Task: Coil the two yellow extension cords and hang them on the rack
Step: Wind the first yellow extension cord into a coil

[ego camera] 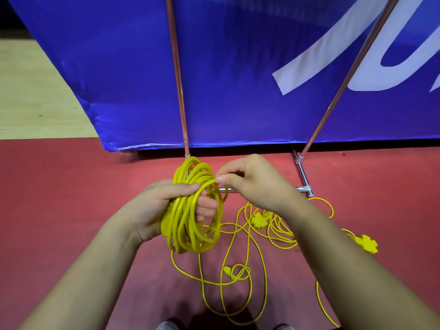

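A thick coil of yellow extension cord [190, 225] hangs upright in my left hand [164, 206], whose fingers are wrapped through its loops. My right hand [252, 182] pinches the topmost strand of that coil between thumb and forefinger. Loose yellow cord [247, 258] trails from the coil down over the red floor in wide loops, with a plug [227, 270] lying among them. A second tangle of yellow cord [278, 232] lies to the right, partly hidden by my right forearm, with a yellow socket block [365, 244] beside it. The metal rack [177, 75] stands just behind the coil.
A blue banner [238, 67] hangs behind the rack's two slanted poles. The rack's base bar [303, 177] lies on the red floor at the right. Pale wooden flooring [31, 91] shows at the far left. The tips of shoes [166, 326] appear at the bottom edge.
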{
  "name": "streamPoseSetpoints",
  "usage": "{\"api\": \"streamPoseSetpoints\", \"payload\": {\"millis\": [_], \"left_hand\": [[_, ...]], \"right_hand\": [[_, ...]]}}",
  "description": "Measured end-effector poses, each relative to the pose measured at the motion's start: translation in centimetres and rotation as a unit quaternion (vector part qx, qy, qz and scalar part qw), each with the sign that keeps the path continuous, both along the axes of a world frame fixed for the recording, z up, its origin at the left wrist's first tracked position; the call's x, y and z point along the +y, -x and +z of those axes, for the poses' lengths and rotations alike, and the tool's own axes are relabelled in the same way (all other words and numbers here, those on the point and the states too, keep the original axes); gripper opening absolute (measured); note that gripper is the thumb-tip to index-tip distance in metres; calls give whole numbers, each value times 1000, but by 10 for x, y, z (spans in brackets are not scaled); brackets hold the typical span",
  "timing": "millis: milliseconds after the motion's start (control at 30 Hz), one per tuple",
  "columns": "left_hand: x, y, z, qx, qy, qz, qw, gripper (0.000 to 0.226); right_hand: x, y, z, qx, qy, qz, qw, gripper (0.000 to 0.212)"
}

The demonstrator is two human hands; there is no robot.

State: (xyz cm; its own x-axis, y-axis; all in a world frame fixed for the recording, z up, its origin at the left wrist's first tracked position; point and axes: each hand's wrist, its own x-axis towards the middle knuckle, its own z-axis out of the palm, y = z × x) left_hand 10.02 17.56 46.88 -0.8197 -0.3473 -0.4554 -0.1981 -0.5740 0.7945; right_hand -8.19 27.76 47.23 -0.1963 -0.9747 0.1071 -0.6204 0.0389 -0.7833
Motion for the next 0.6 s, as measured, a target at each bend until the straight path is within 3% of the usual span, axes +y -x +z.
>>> {"api": "streamPoseSetpoints", "payload": {"millis": [100,167,267,367,433,600], "left_hand": [[-3,-2,-2,54,34,-27,998,19],[-6,-3,-3,96,6,8,995,21],[-13,-6,0,127,-24,55,990,30],[-21,-12,1,100,-1,17,995,30],[-21,-14,0,67,13,-28,997,34],[-16,-14,-3,30,-10,-20,999,51]], "right_hand": [[-2,-6,-1,-65,11,11,998,10],[2,5,-10,-125,-32,19,991,6],[14,29,-35,-140,-114,10,984,4],[20,42,-45,-262,-73,-71,960,7],[17,44,-41,-296,-22,-110,948,5],[6,38,-31,-184,1,-109,977,4]]}}
